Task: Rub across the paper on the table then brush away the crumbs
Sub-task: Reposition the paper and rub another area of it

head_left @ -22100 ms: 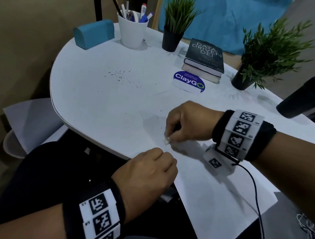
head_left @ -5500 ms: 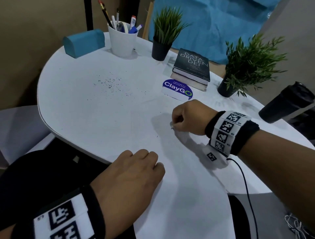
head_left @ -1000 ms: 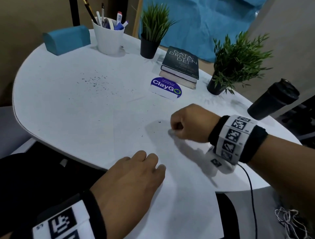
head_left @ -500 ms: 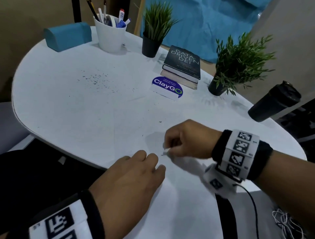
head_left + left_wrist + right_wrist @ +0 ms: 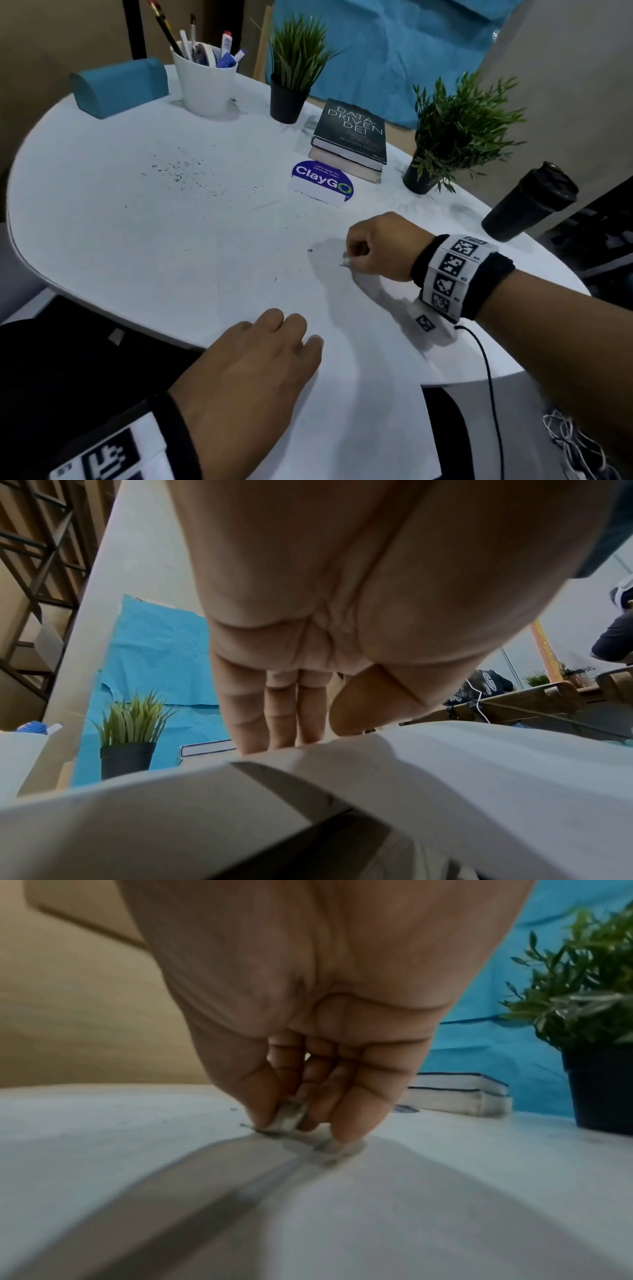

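Note:
A white sheet of paper (image 5: 359, 394) lies on the round white table (image 5: 102, 240) and hangs over its near edge. My right hand (image 5: 376, 245) pinches a small whitish eraser (image 5: 346, 260) and presses it on the paper; in the right wrist view the eraser (image 5: 289, 1119) sits between thumb and fingers. My left hand (image 5: 267, 356) lies flat with straight fingers (image 5: 270, 718) on the paper's near left part. Dark crumbs (image 5: 310, 250) lie near the eraser, and a larger scatter of crumbs (image 5: 181, 169) lies farther left on the table.
At the back stand a blue box (image 5: 120, 85), a white pen cup (image 5: 205, 82), two potted plants (image 5: 294, 68) (image 5: 455, 133), stacked books (image 5: 352, 137) and a ClayGO card (image 5: 322, 183). A black tumbler (image 5: 531, 202) stands at the right edge.
My right hand with the eraser has moved back away from me and to the right across the paper since half a second ago. The left hand stays flat on the paper.

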Motion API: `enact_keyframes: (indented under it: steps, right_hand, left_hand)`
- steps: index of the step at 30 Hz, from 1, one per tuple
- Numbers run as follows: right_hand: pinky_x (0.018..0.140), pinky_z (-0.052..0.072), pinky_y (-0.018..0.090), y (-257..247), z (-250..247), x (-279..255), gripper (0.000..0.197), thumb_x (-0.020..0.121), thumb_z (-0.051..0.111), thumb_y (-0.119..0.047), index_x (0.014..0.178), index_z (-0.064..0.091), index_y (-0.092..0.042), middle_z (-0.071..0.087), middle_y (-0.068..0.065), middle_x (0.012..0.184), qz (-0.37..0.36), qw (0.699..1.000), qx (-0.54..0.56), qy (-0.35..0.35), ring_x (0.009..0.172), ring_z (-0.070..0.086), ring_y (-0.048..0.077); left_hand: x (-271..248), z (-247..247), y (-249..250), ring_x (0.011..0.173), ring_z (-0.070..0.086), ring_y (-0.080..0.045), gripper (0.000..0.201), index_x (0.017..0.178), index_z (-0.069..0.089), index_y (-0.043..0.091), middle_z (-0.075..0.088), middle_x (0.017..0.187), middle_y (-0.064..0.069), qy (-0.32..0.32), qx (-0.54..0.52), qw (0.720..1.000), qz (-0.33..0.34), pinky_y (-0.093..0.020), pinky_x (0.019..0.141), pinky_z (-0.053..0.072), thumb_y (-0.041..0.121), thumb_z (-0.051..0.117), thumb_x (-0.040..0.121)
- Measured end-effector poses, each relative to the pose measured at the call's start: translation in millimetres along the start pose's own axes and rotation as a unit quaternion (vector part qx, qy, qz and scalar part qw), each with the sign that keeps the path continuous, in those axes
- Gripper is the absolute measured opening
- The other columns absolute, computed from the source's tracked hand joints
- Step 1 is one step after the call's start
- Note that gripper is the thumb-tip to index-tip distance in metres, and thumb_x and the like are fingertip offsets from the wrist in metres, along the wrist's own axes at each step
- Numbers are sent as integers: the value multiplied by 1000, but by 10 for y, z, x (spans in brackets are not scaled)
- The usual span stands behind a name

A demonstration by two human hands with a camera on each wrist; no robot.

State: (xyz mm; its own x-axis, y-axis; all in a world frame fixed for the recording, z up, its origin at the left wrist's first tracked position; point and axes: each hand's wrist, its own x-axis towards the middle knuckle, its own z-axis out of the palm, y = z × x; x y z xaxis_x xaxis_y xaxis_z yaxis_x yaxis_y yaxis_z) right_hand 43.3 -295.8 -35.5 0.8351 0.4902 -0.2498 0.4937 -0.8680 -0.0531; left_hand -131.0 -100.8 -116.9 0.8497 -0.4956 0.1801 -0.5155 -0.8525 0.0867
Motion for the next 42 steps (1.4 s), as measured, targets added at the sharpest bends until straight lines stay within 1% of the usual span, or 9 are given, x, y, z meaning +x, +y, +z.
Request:
enact_keyframes:
  steps: [5,10,15,20,26,29,33,36,42]
  right_hand:
    - [65,44,17,-326,111,-298,7,81,72,-31,80,68,-25,59,-16,67,-86,993,32,-68,65,55,2]
    - [67,45,27,-9,54,-90,13,83,69,-32,75,61,-25,58,-11,67,0,1000,-10,0,71,55,16]
    - [64,44,20,-336,127,-291,10,81,72,-33,77,66,-26,61,-14,69,-95,994,32,-48,65,54,5]
    - [66,46,26,56,50,-110,13,80,73,-31,72,64,-25,61,-13,66,-6,999,33,-6,63,54,5]
    - [66,47,17,-201,152,-342,8,80,75,-29,79,70,-22,68,-11,72,-84,992,79,-51,66,59,5]
    - [69,52,28,20,92,-203,10,80,75,-31,79,70,-22,69,-9,73,-14,996,80,-21,70,62,9]
    - [64,41,24,23,58,-153,15,84,70,-31,74,62,-24,59,-11,65,-32,999,16,11,63,51,7]
    - [63,46,18,-140,119,-310,9,81,74,-30,79,69,-24,65,-12,70,-68,994,76,-40,66,58,4]
    - [67,49,26,104,94,-86,11,80,74,-32,78,69,-23,65,-12,71,20,998,64,14,69,58,6]
  left_hand:
    - [0,-27,-16,63,49,-18,89,92,72,20,51,76,3,6,-14,1000,3,-32,41,39,9,-16,80]
    - [7,-11,10,62,47,-17,93,88,71,21,50,74,4,6,-6,1000,0,-29,43,33,7,-20,79]
    - [-9,-23,-12,63,47,-17,90,89,70,23,49,75,5,12,-2,1000,-4,-31,41,39,8,-18,78]
    - [2,-19,3,62,48,-17,93,87,71,21,51,75,4,13,-5,1000,0,-30,40,37,7,-20,79]
    - [-5,-27,-9,63,51,-18,93,87,71,20,53,76,3,21,-4,1000,0,-32,40,42,7,-21,80]
    - [3,-14,9,63,50,-18,93,88,71,20,52,76,4,16,-7,1000,4,-31,40,38,7,-20,79]
    - [7,-28,-12,62,48,-17,93,89,72,20,51,76,4,16,-7,1000,10,-30,39,37,7,-20,79]
    - [-8,-31,-21,64,51,-18,94,94,73,19,53,77,3,22,-5,1000,5,-30,40,38,9,-20,81]
    - [12,-62,9,61,49,-17,96,91,73,20,52,75,4,22,1,1000,6,-27,42,30,7,-21,81]
